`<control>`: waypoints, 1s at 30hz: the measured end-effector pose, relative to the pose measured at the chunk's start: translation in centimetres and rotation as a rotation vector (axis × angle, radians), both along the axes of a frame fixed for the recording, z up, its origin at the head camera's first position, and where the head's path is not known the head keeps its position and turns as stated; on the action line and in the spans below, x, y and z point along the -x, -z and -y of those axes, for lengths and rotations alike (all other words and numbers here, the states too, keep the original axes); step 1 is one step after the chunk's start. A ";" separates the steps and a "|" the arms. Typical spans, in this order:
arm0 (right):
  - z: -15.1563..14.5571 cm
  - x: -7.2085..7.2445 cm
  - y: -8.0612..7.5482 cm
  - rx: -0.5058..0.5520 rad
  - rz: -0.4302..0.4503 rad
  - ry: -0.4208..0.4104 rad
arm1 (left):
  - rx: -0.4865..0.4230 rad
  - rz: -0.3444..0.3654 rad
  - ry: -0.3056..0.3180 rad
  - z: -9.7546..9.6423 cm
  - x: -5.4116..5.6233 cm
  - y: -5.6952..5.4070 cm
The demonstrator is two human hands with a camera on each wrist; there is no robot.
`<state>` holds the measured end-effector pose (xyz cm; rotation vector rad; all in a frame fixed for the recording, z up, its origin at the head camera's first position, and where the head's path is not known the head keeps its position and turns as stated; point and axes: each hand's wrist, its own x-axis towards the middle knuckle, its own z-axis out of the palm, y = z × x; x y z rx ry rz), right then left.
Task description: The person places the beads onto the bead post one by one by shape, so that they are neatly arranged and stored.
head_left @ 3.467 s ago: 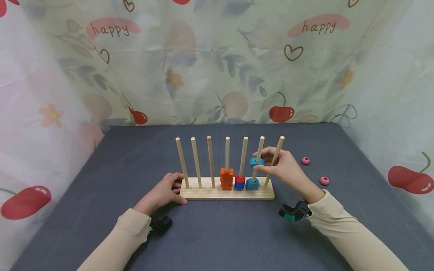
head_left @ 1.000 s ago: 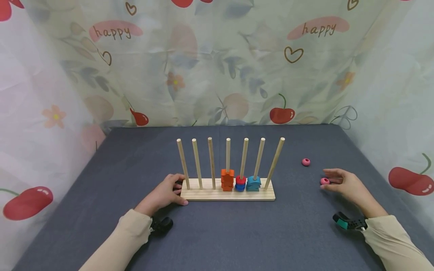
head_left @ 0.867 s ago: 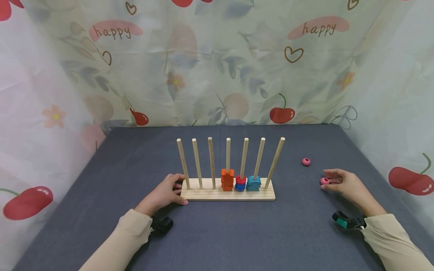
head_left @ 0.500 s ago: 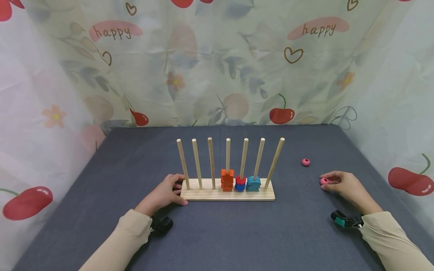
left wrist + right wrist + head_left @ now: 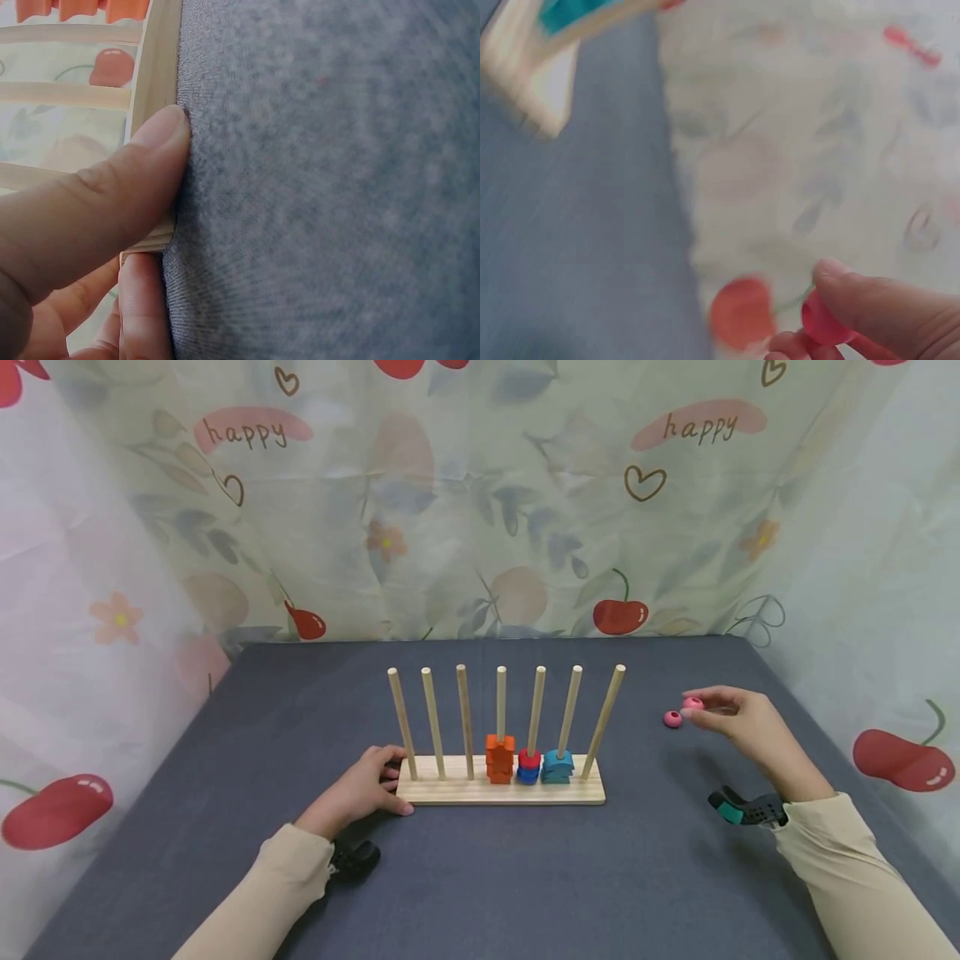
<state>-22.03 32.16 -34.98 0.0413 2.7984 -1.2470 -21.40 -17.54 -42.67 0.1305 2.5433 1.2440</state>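
My right hand (image 5: 738, 724) pinches a pink bead (image 5: 693, 703) between thumb and fingers, lifted off the table at the right. The same bead (image 5: 823, 319) shows in the right wrist view. A second pink bead (image 5: 672, 719) lies on the table just left of and below it. My left hand (image 5: 365, 790) grips the left end of a wooden peg stand (image 5: 457, 791), its thumb (image 5: 154, 142) along the front edge. On the stand's pegs sit orange pieces (image 5: 500, 760), a red piece (image 5: 528, 758) over blue ones (image 5: 528, 774), and teal pieces (image 5: 558, 767).
The stand's three left pegs (image 5: 432, 718) and its far right peg (image 5: 606, 718) rise bare. A dark grey cloth (image 5: 480, 877) covers the table. Patterned curtains (image 5: 480, 527) hang behind and at both sides.
My right hand let go of a teal piece at the stand, moved right, took hold of the nearer pink bead and raised it up and left. My left hand stays on the stand.
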 end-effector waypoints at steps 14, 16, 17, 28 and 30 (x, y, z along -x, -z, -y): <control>8.3 -2.3 -5.2 0.400 -0.358 -0.007 | 0.007 0.012 -0.016 0.2 0.3 0.4; 9.1 -2.7 -5.4 0.465 -0.409 -0.025 | 0.005 0.013 -0.017 0.1 0.2 0.3; 9.5 -2.9 -5.4 0.496 -0.433 -0.037 | 0.007 0.010 -0.013 0.1 0.2 0.3; 12.1 -3.4 -4.6 0.624 -0.562 -0.109 | 0.001 0.012 -0.010 0.0 0.1 0.2; 12.2 -3.5 -4.5 0.612 -0.565 -0.105 | 0.001 0.015 -0.014 0.0 0.1 0.1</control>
